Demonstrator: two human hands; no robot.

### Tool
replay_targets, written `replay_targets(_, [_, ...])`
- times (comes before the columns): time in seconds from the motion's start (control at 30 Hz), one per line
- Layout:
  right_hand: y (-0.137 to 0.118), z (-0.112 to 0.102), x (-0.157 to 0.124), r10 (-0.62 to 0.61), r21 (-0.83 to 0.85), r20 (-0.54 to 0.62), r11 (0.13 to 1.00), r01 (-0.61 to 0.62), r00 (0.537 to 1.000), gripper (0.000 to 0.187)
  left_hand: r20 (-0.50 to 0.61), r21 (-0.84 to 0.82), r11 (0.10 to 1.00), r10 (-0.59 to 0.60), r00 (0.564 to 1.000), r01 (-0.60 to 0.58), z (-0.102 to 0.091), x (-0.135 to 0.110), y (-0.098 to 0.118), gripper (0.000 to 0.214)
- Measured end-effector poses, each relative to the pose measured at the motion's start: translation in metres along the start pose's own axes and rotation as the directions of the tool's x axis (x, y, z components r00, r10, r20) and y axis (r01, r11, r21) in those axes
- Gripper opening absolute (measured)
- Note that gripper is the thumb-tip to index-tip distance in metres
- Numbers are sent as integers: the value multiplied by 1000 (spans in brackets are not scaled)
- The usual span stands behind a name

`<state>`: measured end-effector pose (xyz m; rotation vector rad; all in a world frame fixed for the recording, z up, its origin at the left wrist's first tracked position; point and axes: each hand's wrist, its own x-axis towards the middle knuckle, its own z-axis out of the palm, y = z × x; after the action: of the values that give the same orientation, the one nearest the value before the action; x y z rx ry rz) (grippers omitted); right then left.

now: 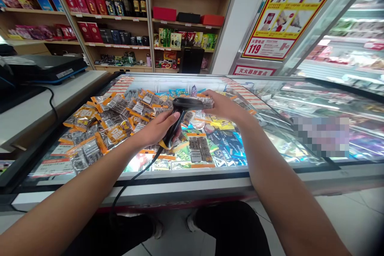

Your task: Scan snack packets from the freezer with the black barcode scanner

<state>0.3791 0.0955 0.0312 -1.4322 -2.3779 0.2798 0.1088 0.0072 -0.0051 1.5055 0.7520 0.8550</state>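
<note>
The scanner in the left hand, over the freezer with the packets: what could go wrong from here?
1. The cable hangs from the scanner over the freezer edge toward the legs; it may catch and jerk the left hand.
2. The right hand holds a small packet right at the scanner head; the grip looks light, so it might slip among the loose packets piled on the glass.

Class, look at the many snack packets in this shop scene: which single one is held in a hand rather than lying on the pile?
The small packet pinched in the right hand, raised before the barcode scanner that the left hand grips; the orange-edged packets lie on the freezer.
</note>
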Motion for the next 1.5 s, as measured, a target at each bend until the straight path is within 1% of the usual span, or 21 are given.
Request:
replay_targets(0.13, [0, 4, 0, 32, 10, 21, 999, -32, 999, 64, -33, -3, 999, 45, 998, -45, -2, 3, -5, 47])
replay_targets(0.37, [-4, 4, -2, 48, -9, 33, 999, -47, 998, 65, -69, -38, 999, 15, 997, -18, -1, 4, -4, 53])
replay_targets(0.47, [2, 1, -2, 52, -28, 50, 998, -50, 997, 66, -80, -49, 999, 14, 997, -18, -1, 4, -2, 55])
replay_targets(0.53, [12, -2, -1, 122, -64, 104, 991, -116, 987, 72, -97, -66, 998, 16, 995, -22, -2, 4, -2, 54])
replay_targets(0.6, [24, -4, -1, 259, -157, 136, 959, -238, 956, 80, -115, -73, 997, 18, 993, -27, -4, 4, -2, 53])
replay_targets(0.63, [30, -6, 0, 336, -222, 123, 926, -304, 934, 84, -119, -71, 997, 20, 993, -28, -5, 3, -2, 54])
replay_targets(0.7, [35, -8, 0, 450, -341, 38, 845, -412, 892, 90, -121, -70, 997, 21, 992, -30, -5, 3, -2, 55])
replay_targets(0.77, [29, -11, -2, 456, -371, -26, 822, -432, 890, 86, -127, -81, 996, 23, 992, -33, -6, 3, -2, 54])
replay_targets(0.8, [22, -12, -4, 423, -338, -3, 853, -399, 906, 79, -130, -83, 996, 26, 991, -37, -6, 3, -2, 53])
replay_targets(0.83, [12, -14, -6, 358, -275, 65, 904, -328, 931, 70, -132, -79, 996, 30, 991, -41, -6, 4, -2, 53])
replay_targets(0.87, [0, -16, -9, 275, -169, 185, 955, -245, 944, 61, -131, -71, 997, 35, 991, -44, -6, 4, -2, 54])
replay_targets(0.9, [-12, -17, -12, 180, -70, 354, 984, -166, 918, 54, -129, -63, 997, 39, 991, -47, -6, 4, -3, 55])
replay_targets(0.93, [-25, -17, -15, 80, 5, 513, 995, -96, 855, 55, -128, -58, 997, 41, 991, -49, -7, 5, -3, 57])
replay_targets(0.97, [-36, -16, -18, 23, 30, 620, 998, -53, 785, 61, -127, -55, 997, 42, 991, -50, -7, 5, -3, 58])
replay_targets(1.0, [-46, -14, -20, -4, 21, 669, 1000, -14, 743, 65, -128, -55, 997, 43, 991, -50, -7, 6, -4, 58])
replay_targets(1.07, [-60, -8, -23, 1, -32, 688, 999, 29, 725, 72, -132, -56, 997, 43, 990, -51, -7, 6, -4, 58])
replay_targets(1.13, [-64, -3, -24, 12, -69, 672, 997, 47, 740, 74, -134, -47, 997, 47, 990, -54, -7, 6, -3, 57])
replay_targets(1.2, [-59, -2, -23, 12, -72, 654, 996, 46, 756, 71, -135, -34, 998, 51, 990, -56, -6, 5, -2, 57])
replay_targets(1.23, [-54, -3, -22, 12, -59, 630, 998, 33, 777, 69, -133, -29, 998, 50, 990, -54, -6, 4, -1, 57])
replay_targets(1.4, [-23, -11, -16, 96, 64, 348, 990, -126, 932, 62, -94, -23, 999, 27, 995, -29, -5, -2, 4, 48])
replay_targets(1.5, [-17, -13, -12, 96, 26, 195, 994, -103, 976, 58, -48, 9, 1000, 4, 999, -3, -5, -4, 3, 45])
